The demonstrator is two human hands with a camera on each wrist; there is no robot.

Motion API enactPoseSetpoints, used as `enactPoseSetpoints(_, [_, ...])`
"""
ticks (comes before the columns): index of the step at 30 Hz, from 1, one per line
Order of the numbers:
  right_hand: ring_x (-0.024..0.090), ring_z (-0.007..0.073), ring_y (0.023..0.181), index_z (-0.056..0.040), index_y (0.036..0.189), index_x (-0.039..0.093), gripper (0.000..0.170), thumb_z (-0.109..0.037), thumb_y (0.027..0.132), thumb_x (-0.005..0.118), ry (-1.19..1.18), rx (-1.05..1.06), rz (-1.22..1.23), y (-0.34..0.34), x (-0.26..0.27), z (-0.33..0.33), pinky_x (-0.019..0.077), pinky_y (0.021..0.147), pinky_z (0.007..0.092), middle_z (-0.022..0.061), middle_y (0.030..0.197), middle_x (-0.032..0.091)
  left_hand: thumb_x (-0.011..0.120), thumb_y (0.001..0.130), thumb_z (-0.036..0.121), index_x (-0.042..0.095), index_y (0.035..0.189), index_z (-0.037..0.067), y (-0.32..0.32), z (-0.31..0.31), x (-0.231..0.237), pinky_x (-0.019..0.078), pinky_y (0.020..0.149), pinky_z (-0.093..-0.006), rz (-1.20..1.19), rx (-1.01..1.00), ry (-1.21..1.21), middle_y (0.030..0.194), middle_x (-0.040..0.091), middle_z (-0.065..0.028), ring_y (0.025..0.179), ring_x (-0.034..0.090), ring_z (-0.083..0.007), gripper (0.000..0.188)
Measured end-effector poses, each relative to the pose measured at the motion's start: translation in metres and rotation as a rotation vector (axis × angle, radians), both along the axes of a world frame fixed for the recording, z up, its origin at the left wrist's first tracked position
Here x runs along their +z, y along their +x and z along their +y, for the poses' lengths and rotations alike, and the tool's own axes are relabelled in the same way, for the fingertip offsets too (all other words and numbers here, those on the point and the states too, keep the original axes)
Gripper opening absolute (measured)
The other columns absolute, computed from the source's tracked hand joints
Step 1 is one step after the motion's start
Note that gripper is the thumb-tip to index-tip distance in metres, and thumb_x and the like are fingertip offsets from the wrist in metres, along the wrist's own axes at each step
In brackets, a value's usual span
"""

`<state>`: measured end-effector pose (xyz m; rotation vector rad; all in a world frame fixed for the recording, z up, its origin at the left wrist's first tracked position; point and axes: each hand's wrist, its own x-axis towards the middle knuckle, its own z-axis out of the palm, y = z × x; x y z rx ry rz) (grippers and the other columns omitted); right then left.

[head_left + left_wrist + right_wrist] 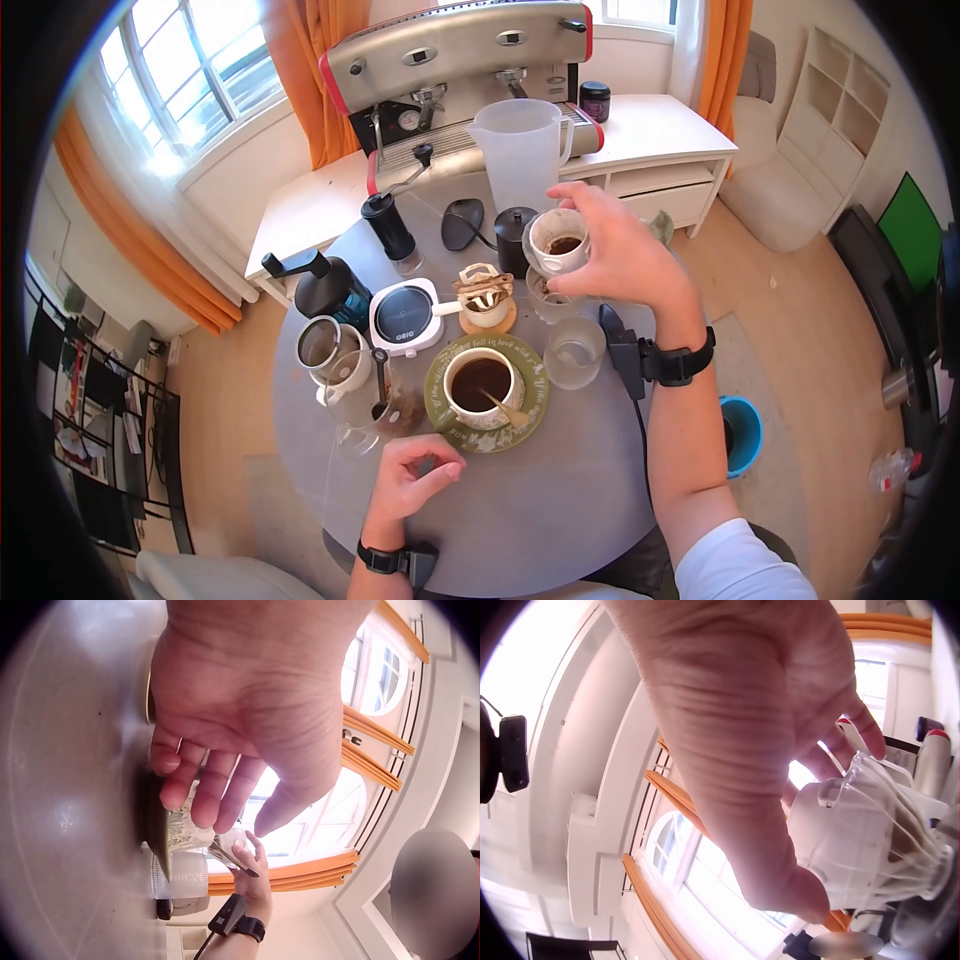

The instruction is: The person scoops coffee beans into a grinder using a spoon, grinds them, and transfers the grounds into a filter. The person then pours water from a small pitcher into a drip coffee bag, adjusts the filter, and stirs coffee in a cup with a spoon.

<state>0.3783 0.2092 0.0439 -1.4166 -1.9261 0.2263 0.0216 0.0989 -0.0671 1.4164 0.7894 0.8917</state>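
My right hand (632, 255) curls its thumb and fingers around a white dripper (553, 262) with dark grounds inside, above a small glass vessel (549, 300). The right wrist view shows the thumb on the near side of the dripper (840, 840) and fingers behind it. My left hand (408, 482) holds nothing, its fingers loosely bent, just in front of a green saucer (540, 400). On that saucer stands a cup of dark liquid (480, 383) with a gold spoon (512, 413) in it. In the left wrist view the left hand's (240, 712) fingers hang relaxed.
An empty glass (574, 353) stands right of the saucer. Left are a scale (405, 315), black grinder (330, 290), strainer (320, 342) and glass jug (365, 400). A small cup with a drip bag (486, 300), black canister (514, 240) and tall pitcher (518, 150) stand behind.
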Motion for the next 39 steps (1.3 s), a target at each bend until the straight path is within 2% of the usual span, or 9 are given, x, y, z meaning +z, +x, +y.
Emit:
enactPoseSetpoints(6, [0.058,0.0372,0.127,-0.0055,0.138,0.056,0.081,-0.026,0.065,0.085,-0.102,0.047,0.006,-0.004,0.004,0.0,0.0478,0.108,0.0442,0.0185,0.13,0.064,0.077,0.092,0.007,0.075,0.091,-0.001,0.0,0.0,0.002,0.0441,0.063,-0.0253,0.065,0.015,0.011,0.081,0.071,-0.0023,0.072,0.061,-0.0084,0.007])
enactPoseSetpoints(9, [0.058,0.0369,0.126,-0.0055,0.136,0.057,0.079,-0.026,0.064,0.085,-0.016,0.013,0.003,-0.007,0.004,0.001,0.0477,0.108,0.0442,0.0178,0.13,0.064,0.078,0.092,0.008,0.076,0.091,0.0,-0.003,0.0,0.002,0.044,0.063,-0.0252,0.078,0.009,0.004,0.08,0.07,-0.0013,0.071,0.059,-0.0078,0.008])
enactPoseSetpoints(11, [0.059,0.037,0.125,-0.0057,0.135,0.058,0.079,-0.026,0.063,0.085,-0.012,0.011,-0.009,-0.006,0.001,0.003,0.0479,0.108,0.0447,0.0179,0.13,0.064,0.076,0.092,0.005,0.075,0.094,-0.004,-0.005,0.002,0.002,0.0538,0.071,-0.0281,0.116,-0.05,0.002,0.089,0.072,-0.0079,0.08,0.067,-0.0139,0.009])
enactPoseSetpoints(13, [0.06,0.037,0.124,-0.0056,0.135,0.058,0.08,-0.026,0.063,0.086,-0.136,0.034,-0.021,-0.005,0.001,0.003,0.0483,0.108,0.0442,0.018,0.131,0.064,0.076,0.092,0.005,0.075,0.095,-0.005,-0.005,0.002,0.0,0.0536,0.071,-0.0276,0.104,-0.05,0.013,0.089,0.073,-0.0082,0.08,0.068,-0.0139,0.01])
enactPoseSetpoints(18, [0.061,0.0368,0.123,-0.005,0.134,0.058,0.081,-0.026,0.062,0.087,-0.05,-0.007,-0.012,-0.001,-0.002,0.004,0.0491,0.106,0.0427,0.0181,0.129,0.065,0.077,0.091,0.004,0.075,0.095,-0.005,-0.004,0.002,-0.004,0.0538,0.071,-0.027,0.087,-0.056,0.029,0.09,0.073,-0.0092,0.08,0.068,-0.014,0.01])
enactPoseSetpoints(20, [0.061,0.0367,0.123,-0.005,0.134,0.059,0.081,-0.026,0.062,0.088,-0.072,0.009,-0.01,0.0,-0.004,0.004,0.0494,0.106,0.0422,0.018,0.128,0.065,0.078,0.091,0.008,0.076,0.09,0.001,0.0,0.0,-0.002,0.0446,0.064,-0.0257,0.069,-0.01,0.014,0.079,0.07,-0.0016,0.071,0.059,-0.0086,0.008])
enactPoseSetpoints(27, [0.06,0.0367,0.122,-0.0081,0.136,0.058,0.082,-0.031,0.063,0.086,-0.126,0.022,-0.045,0.0,-0.004,0.005,0.0493,0.104,0.0436,0.0173,0.125,0.065,0.078,0.091,0.007,0.076,0.09,0.001,0.001,-0.001,0.0,0.0446,0.064,-0.0254,0.045,-0.001,0.005,0.08,0.071,-0.0017,0.071,0.06,-0.0083,0.007])
enactPoseSetpoints(30, [0.061,0.0335,0.125,-0.004,0.138,0.057,0.087,-0.026,0.062,0.092,-0.189,0.019,-0.045,-0.001,-0.009,0.006,0.0491,0.107,0.0403,0.0172,0.128,0.065,0.079,0.09,0.006,0.076,0.091,0.0,0.001,-0.001,0.0,0.0445,0.064,-0.0252,0.041,-0.001,-0.003,0.08,0.071,-0.0019,0.071,0.06,-0.0081,0.007])
enactPoseSetpoints(39, [0.058,0.0383,0.127,-0.0086,0.138,0.057,0.085,-0.029,0.062,0.091,-0.211,0.035,-0.142,-0.001,-0.02,0.01,0.048,0.108,0.0465,0.0193,0.13,0.063,0.077,0.091,0.006,0.076,0.091,0.0,-0.001,0.0,0.001,0.0441,0.063,-0.0255,0.043,-0.008,0.021,0.081,0.071,-0.0022,0.071,0.06,-0.0084,0.006])
